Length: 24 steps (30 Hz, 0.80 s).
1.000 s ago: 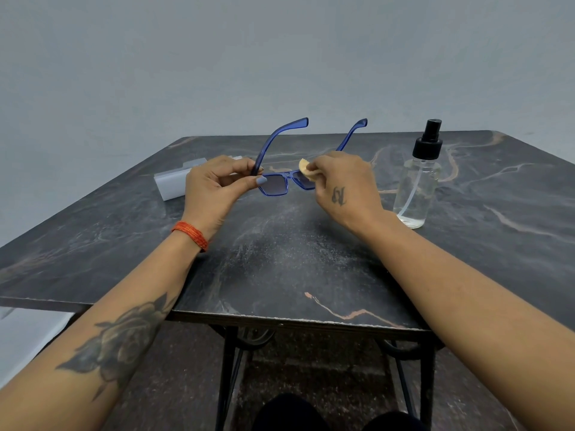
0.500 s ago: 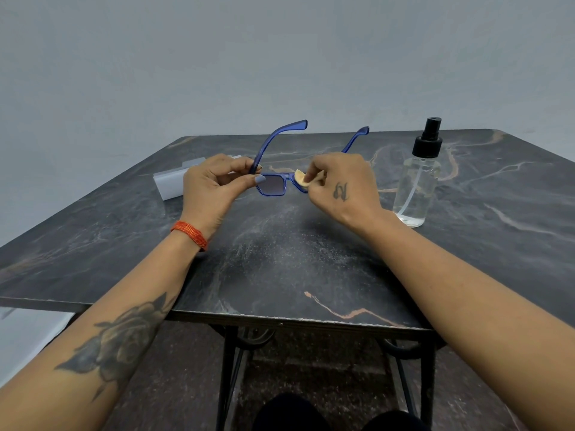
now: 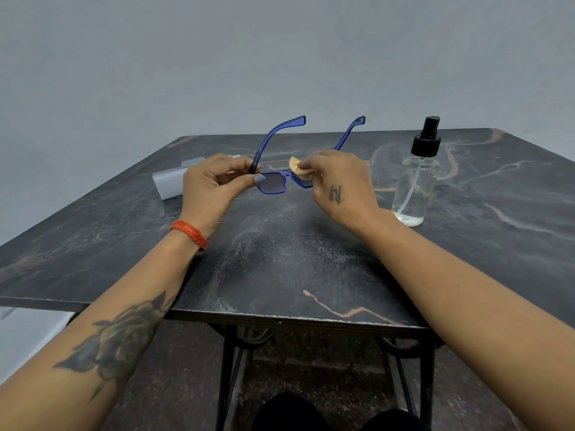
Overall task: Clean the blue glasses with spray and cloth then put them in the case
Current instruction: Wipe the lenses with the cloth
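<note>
Seated at a dark marbled table (image 3: 280, 269), knees just visible under its near edge. Above mid-table, held clear of the top: one pair of blue glasses (image 3: 273, 181), temples unfolded and pointing up and away. Left hand (image 3: 211, 188) pinching the left hinge corner between thumb and curled fingers, orange thread band on that wrist. Right hand (image 3: 339, 185) clenched round one small tan cloth (image 3: 297, 171), pressed onto the lens on its side, that lens mostly hidden; other lens bare and in plain sight. Judged mid-wipe: spraying likely done, though no droplets discernible on either lens. Left to do, by the look of it: finish this lens, perhaps the other, fold the temples, case them. Right of the glasses, standing on the table just beyond the right wrist: one clear spray bottle (image 3: 415, 181), black pump top, a little liquid at the bottom. Left of the glasses and slightly farther back, partly behind the left hand: one pale grey case (image 3: 169, 181), lying flat; open or closed, cannot tell. Count: two hands, one each of glasses, cloth, bottle, case.
</note>
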Each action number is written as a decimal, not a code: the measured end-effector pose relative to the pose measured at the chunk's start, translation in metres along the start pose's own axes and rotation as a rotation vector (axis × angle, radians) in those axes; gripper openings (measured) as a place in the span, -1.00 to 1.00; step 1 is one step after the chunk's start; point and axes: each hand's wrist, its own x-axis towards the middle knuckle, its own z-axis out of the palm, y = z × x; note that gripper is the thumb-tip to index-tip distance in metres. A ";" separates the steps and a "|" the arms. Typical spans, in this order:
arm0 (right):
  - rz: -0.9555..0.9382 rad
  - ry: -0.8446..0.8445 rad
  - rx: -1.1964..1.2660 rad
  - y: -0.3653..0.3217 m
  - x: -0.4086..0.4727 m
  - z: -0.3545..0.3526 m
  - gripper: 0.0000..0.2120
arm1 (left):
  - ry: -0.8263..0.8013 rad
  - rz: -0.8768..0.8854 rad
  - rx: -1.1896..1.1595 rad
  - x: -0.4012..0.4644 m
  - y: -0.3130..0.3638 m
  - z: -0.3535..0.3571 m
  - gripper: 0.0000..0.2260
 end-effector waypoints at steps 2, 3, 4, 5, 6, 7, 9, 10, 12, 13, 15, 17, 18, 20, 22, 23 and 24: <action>0.002 0.000 0.043 -0.002 -0.001 -0.002 -0.72 | 0.006 0.002 -0.007 0.000 -0.001 0.000 -0.78; 0.011 0.000 0.056 -0.003 -0.001 -0.003 -0.73 | 0.010 0.000 -0.014 0.000 -0.001 -0.001 -0.79; 0.026 0.001 0.064 -0.004 -0.001 -0.004 -0.74 | 0.012 -0.001 -0.020 0.001 -0.002 -0.001 -0.80; 0.045 0.001 0.067 -0.005 -0.001 -0.005 -0.76 | 0.014 -0.001 -0.023 0.001 -0.002 -0.001 -0.80; 0.066 0.001 0.064 -0.006 -0.002 -0.007 -0.76 | 0.016 0.002 -0.026 0.001 -0.002 -0.001 -0.80; 0.088 -0.002 0.053 -0.007 -0.002 -0.008 -0.77 | 0.019 0.006 -0.028 0.001 -0.002 -0.001 -0.80; 0.117 -0.012 0.003 -0.007 -0.002 -0.009 -0.76 | 0.019 0.012 -0.028 0.000 -0.001 -0.001 -0.79; 0.119 -0.016 -0.030 -0.006 -0.002 -0.009 -0.76 | 0.016 0.013 -0.025 0.000 -0.001 -0.001 -0.79; 0.110 -0.018 -0.081 -0.004 -0.001 -0.009 -0.77 | 0.007 0.010 -0.020 0.000 -0.001 -0.001 -0.79; 0.103 -0.016 -0.104 -0.002 0.000 -0.007 -0.77 | 0.003 0.009 -0.018 0.001 -0.001 -0.001 -0.79; 0.080 -0.009 -0.138 0.001 0.001 -0.003 -0.78 | -0.002 0.011 -0.018 0.001 0.000 -0.001 -0.79; 0.062 0.000 -0.124 0.004 0.002 0.000 -0.78 | -0.003 0.013 -0.023 0.000 0.000 -0.001 -0.79; 0.056 0.000 -0.108 0.004 0.002 0.000 -0.78 | -0.003 0.012 -0.025 0.000 0.001 -0.001 -0.78; 0.051 -0.019 -0.074 0.004 0.002 0.000 -0.76 | -0.002 0.010 -0.027 0.000 0.001 0.000 -0.78; 0.048 -0.029 -0.026 0.002 0.001 -0.001 -0.74 | 0.000 0.006 -0.024 0.000 0.001 -0.001 -0.78; 0.043 -0.026 0.003 0.000 0.001 -0.002 -0.73 | 0.002 0.004 -0.021 0.000 0.001 -0.001 -0.78; 0.039 -0.023 0.034 -0.001 0.000 -0.002 -0.71 | 0.004 0.001 -0.018 0.000 0.001 -0.001 -0.78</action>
